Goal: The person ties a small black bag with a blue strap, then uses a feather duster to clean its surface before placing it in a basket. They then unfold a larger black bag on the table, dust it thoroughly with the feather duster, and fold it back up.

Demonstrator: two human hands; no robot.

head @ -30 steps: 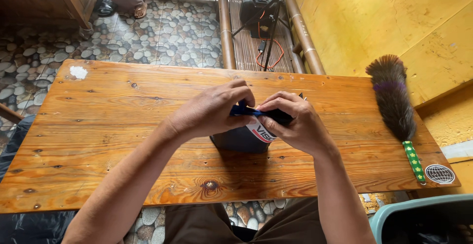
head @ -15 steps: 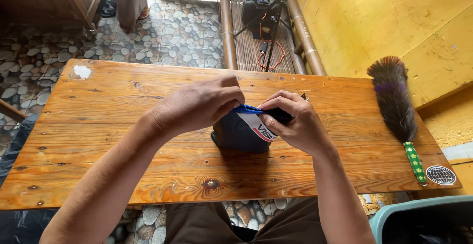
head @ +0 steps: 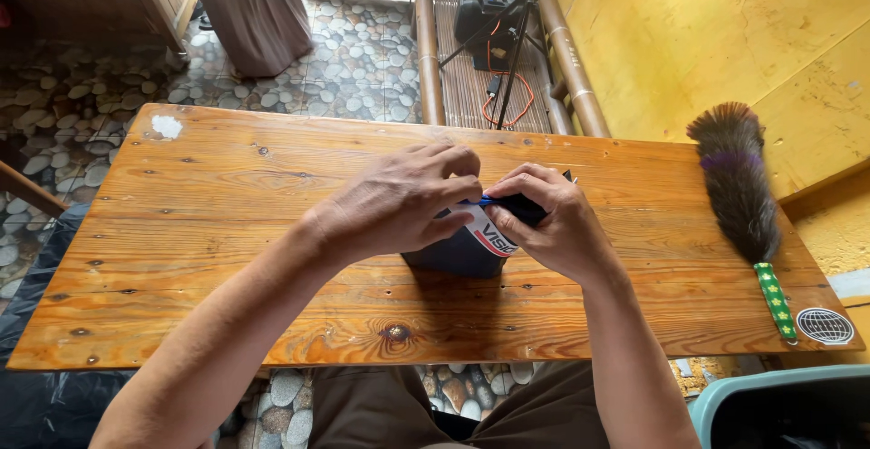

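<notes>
Left hand (head: 399, 200): we see it curled over the top of the pouch (head: 462, 250), fingers bent down; its grip is closed on the pouch's upper edge.
Right hand (head: 548, 222): it meets the left hand at the same edge, fingers pinched together on the blue strip (head: 485, 202) that runs along the top of the pouch.
Pouch: dark navy, with a white and red label on its front; it stands on the desk (head: 227, 231) near the middle, just under both hands, and casts a shadow toward us.
Blue strip: only a short piece shows between the two hands; we cannot tell what it is.
Desk: bare orange-brown planks with knots, and a white smear (head: 167, 125) at the far left corner.
Duster (head: 739, 186): dark feathers, green handle with yellow marks, lying along the right end of the desk, well apart from the hands.
Sticker (head: 825, 326): a round dark one at the near right corner, just beside the duster's handle.
Floor (head: 353, 59): pebbled, beyond the desk.
Tripod (head: 507, 23): on slats past the far edge.
</notes>
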